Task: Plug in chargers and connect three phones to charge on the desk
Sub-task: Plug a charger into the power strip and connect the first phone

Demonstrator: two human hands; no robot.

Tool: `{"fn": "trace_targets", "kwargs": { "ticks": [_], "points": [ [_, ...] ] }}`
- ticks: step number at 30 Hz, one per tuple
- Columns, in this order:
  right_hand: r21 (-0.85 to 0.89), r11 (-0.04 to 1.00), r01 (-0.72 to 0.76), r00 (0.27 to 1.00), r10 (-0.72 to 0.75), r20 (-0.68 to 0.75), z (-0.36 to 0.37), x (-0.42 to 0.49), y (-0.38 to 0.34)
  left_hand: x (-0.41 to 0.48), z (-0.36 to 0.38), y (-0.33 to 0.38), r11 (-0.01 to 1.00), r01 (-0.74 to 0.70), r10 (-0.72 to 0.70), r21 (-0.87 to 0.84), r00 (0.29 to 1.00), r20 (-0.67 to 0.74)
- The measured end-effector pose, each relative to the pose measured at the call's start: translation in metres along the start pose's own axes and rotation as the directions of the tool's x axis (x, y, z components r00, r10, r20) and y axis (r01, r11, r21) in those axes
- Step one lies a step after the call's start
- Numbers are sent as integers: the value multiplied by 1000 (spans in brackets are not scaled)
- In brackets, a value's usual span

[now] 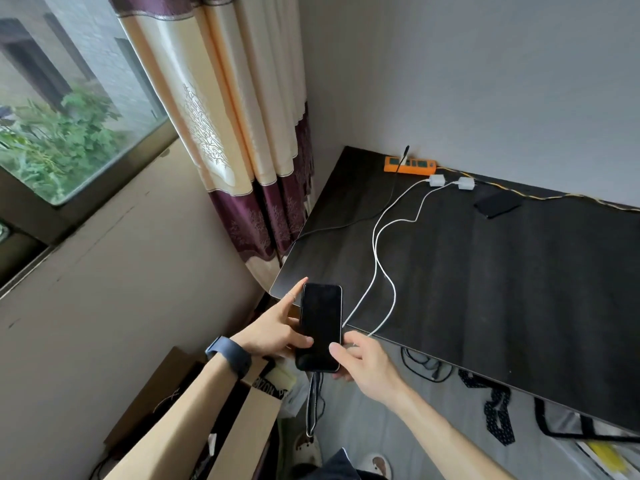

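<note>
Black phone (321, 327), screen dark and facing up, held just off the near left corner of the desk (485, 289); dark cable (311, 403) hanging below it. Second phone (498, 203) flat near the back edge. Two white chargers (436, 180) (465, 183) lying beside an orange strip (410, 165), white cables (375, 244) snaking to the near edge.

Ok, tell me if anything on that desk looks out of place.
Two white chargers lie loose on the desk beside the orange power strip, apparently not in its sockets. Their white cables snake to the front edge, near the phone held off the corner. Nothing looks spilled or damaged.
</note>
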State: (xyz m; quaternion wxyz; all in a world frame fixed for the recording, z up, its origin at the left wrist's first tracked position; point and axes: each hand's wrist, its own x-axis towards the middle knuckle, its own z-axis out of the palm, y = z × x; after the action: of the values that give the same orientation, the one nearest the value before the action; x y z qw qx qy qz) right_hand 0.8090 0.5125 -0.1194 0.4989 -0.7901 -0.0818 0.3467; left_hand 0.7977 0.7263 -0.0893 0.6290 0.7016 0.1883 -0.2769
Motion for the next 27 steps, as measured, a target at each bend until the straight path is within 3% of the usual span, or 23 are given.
{"fn": "trace_targets", "kwargs": {
  "ticks": [2, 7, 12, 15, 21, 27],
  "points": [
    [-29, 1000, -6, 1000, 7, 6, 6, 3, 3, 2, 8, -1, 1000, 14, -13, 5, 989, -146],
    [6, 1000, -9, 997, 9, 79, 27, 12, 9, 9, 31, -7, 945, 74, 38, 317, 943, -332],
    [-34, 998, -49, 982, 55, 179, 24, 23, 24, 22, 21, -32, 934, 222, -73, 280, 886, -458],
    [-116, 989, -91, 982, 108, 153, 17, 35, 34, 38, 14, -46, 928, 240, -55, 285, 844, -534],
    [-389, 915, -112, 990, 135, 33, -2, 82, 55, 91, 3, -36, 853, 290, -12, 434, 842, -540],
    [-686, 720, -102, 995, 73, -72, -29, 152, 55, 183, -24, -20, 782, 339, -26, 523, 856, -516]
  ]
}}
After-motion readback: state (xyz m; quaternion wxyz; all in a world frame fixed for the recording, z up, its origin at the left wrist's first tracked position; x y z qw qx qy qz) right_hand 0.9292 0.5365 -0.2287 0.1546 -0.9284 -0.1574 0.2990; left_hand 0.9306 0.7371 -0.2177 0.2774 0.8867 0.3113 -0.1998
